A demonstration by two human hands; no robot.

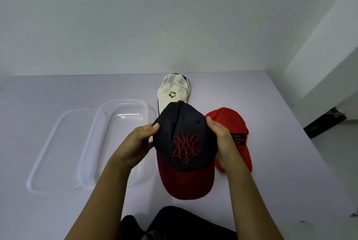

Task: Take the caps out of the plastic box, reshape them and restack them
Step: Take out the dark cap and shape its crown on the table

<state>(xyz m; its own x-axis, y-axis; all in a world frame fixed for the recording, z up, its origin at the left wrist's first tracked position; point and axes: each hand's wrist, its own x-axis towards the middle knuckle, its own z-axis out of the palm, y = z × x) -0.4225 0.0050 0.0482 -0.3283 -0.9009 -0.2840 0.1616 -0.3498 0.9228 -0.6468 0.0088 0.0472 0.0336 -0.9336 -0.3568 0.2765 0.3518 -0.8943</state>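
Observation:
A dark navy cap (pixel 186 148) with a red embroidered emblem and a maroon brim is held above the table, brim toward me. My left hand (pixel 138 145) grips its left side and my right hand (pixel 222 142) grips its right side. Behind it a cream cap (pixel 172 91) with a coloured logo lies on the table. A red cap (pixel 232 121) with a black label lies to the right, partly hidden by my right hand. The clear plastic box (pixel 124 109) stands to the left with nothing visible in it.
The box's clear lid (pixel 50 142) lies flat to the left of the box. The white table (pixel 280 142) meets a wall at the back and ends in an edge at the right. Dark clothing (pixel 174 224) shows at the near edge.

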